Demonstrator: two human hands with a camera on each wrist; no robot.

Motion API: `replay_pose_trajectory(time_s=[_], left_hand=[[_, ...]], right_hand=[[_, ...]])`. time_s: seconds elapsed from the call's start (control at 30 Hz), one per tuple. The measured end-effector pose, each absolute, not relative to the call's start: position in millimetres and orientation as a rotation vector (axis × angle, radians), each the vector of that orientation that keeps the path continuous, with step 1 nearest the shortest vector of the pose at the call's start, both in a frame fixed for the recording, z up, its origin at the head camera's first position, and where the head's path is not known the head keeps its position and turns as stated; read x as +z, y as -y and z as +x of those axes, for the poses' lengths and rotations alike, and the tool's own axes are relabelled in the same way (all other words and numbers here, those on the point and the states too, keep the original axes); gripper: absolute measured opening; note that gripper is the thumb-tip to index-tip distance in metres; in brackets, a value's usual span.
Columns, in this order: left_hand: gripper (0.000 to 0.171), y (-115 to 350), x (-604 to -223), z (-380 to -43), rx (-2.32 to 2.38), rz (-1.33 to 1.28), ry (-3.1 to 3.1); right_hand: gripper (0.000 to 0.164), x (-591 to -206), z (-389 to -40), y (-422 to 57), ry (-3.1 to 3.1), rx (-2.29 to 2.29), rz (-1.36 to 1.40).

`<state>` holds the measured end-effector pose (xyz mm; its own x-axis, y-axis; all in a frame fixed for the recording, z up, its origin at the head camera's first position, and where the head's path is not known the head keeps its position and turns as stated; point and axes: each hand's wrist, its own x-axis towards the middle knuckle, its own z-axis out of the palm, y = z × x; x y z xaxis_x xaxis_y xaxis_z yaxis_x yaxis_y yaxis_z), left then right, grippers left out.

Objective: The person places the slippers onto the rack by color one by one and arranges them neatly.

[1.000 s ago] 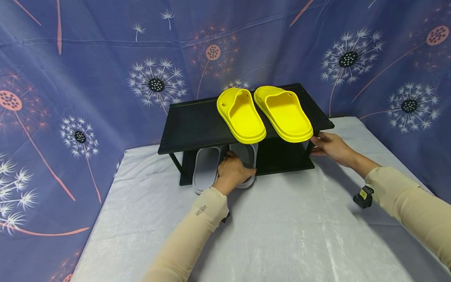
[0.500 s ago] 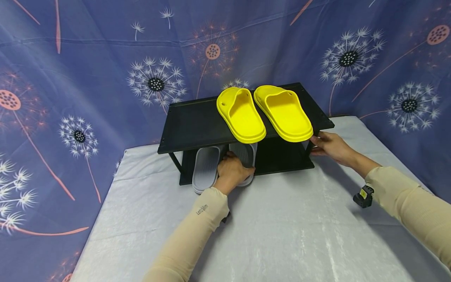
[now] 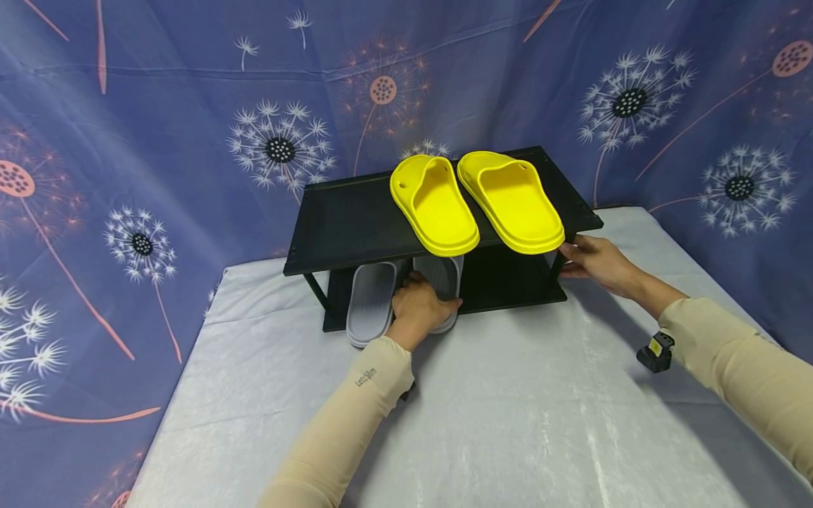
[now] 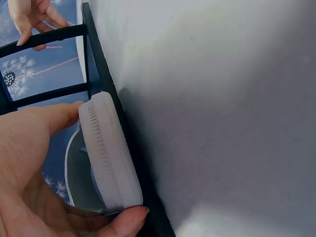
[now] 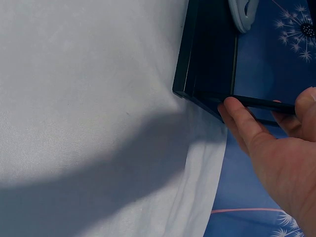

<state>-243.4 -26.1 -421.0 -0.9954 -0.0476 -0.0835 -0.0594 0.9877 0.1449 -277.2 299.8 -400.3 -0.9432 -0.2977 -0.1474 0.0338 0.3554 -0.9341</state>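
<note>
A black two-tier shoe rack (image 3: 356, 226) stands on the cloth. My left hand (image 3: 419, 309) reaches to its lower shelf and grips the heel end of a grey slipper (image 3: 450, 279), one digit on each side of the sole (image 4: 111, 153) in the left wrist view. That slipper's front lies hidden under the upper shelf. To its left sits the matching grey slipper (image 3: 370, 303), untouched. My right hand (image 3: 600, 264) holds the rack's right-end post (image 5: 266, 104) between thumb and fingers. On the upper shelf rest two yellow slippers, one left (image 3: 444, 219) and one right (image 3: 521, 204).
A pale grey cloth (image 3: 508, 409) covers the table under the rack. Behind it hangs a blue curtain (image 3: 190, 106) with a dandelion print, close to the rack's back edge. The lower shelf's bare right part (image 3: 502, 286) lies between the hands.
</note>
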Motion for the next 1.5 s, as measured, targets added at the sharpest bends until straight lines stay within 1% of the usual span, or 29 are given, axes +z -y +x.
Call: replay_pose_trajectory(time_s=[0.33,0.63,0.83,1.17,1.5], left_hand=[[0.115,26.2,-421.5,-242.6,0.213,-0.129,-3.054],[0.111,28.1,-417.4,-236.5,0.284,-0.101,-3.121],[0.106,29.8,-410.6,-229.7,0.363,-0.072,-3.111],[0.098,38.7,-400.3,-217.1,0.409,0.008,-3.171],[0.085,49.8,-384.8,-198.8,0.459,0.044,-3.145]], right_hand=[[0.063,-399.8,-277.5,-298.5,-2.333,-1.609,-0.236],[0.062,-399.6,-275.7,-298.8,-2.333,-1.624,-0.236],[0.061,-400.7,-276.1,-298.8,-2.337,-1.626,-0.245],[0.064,-399.9,-275.1,-297.7,-2.334,-1.623,-0.245],[0.065,-397.5,-274.3,-296.9,-2.342,-1.613,-0.244]])
